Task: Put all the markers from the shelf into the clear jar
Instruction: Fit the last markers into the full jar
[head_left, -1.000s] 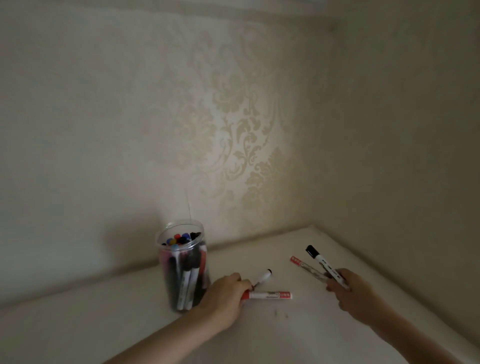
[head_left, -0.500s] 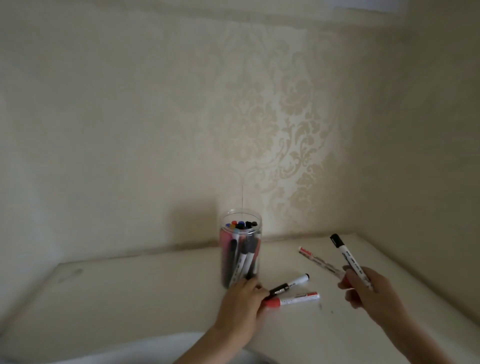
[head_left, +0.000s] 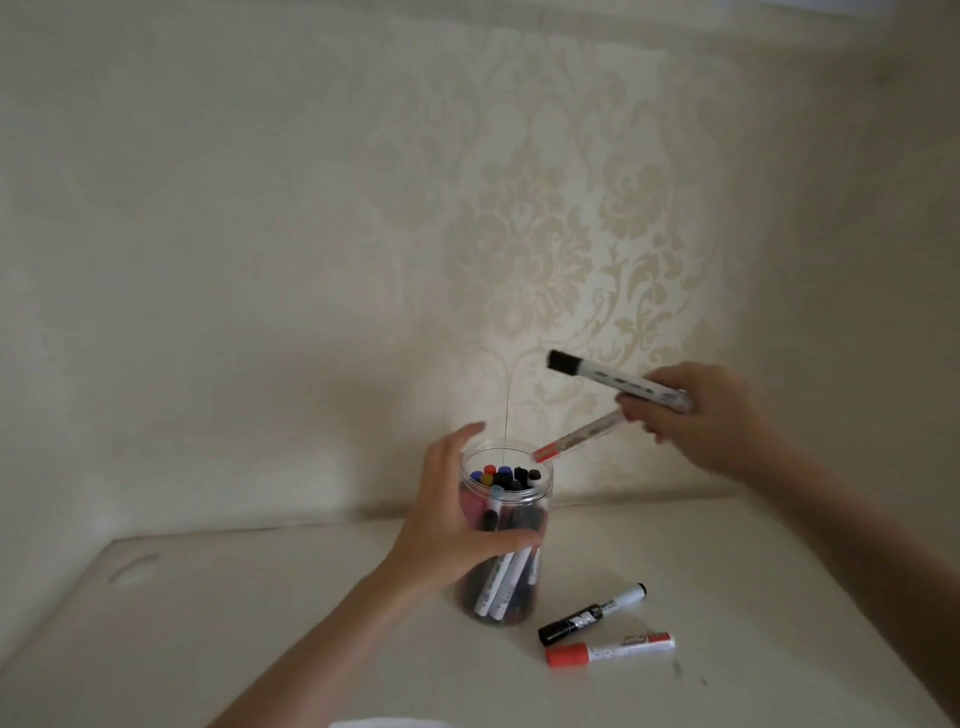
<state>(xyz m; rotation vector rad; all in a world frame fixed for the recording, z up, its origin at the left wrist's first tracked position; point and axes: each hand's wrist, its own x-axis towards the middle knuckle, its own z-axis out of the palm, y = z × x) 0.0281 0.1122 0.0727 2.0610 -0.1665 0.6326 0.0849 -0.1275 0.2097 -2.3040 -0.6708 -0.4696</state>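
Note:
A clear jar (head_left: 519, 493) holding several markers stands on the pale shelf (head_left: 260, 623). My left hand (head_left: 457, 525) is wrapped around the jar's left side. My right hand (head_left: 706, 415) hovers above and right of the jar and grips two markers: a black-capped marker (head_left: 608, 376) pointing up-left and a red-tipped marker (head_left: 576, 435) whose red end sits just over the jar's right rim. On the shelf to the jar's right lie a black-capped marker (head_left: 592, 614) and, nearer me, a red-capped marker (head_left: 610, 649).
Patterned cream wallpaper (head_left: 571, 234) covers the back wall and the right side wall, closing in the shelf corner. A shallow oval dent (head_left: 136, 569) marks the shelf at the far left.
My left hand let go of the two markers on the shelf and took hold of the jar. My right hand rose and swung left, bringing its two markers over the jar's mouth.

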